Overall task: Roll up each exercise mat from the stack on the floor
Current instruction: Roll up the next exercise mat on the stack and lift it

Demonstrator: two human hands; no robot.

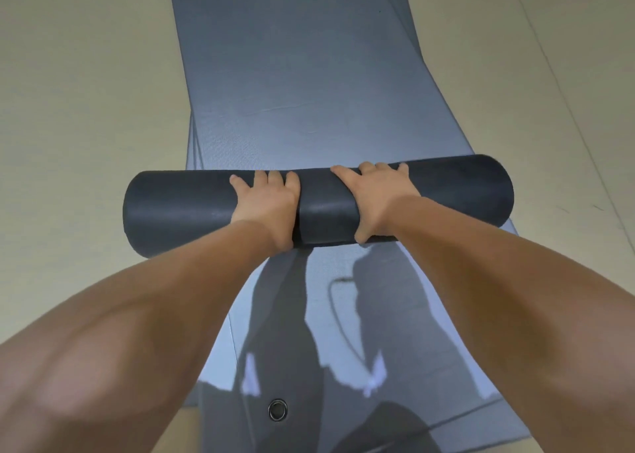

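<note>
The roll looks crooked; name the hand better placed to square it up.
Left, probably. The rolled mat lies with its left end nearer the person than its right, and the left hand grips that lagging half; the right hand grips the half farther ahead.

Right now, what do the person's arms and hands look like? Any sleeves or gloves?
The left forearm and right forearm are bare as far as the picture reaches, no sleeves in view. The left grip and right grip are bare hands: no gloves, and no rings, watch or bands that I can see.
</note>
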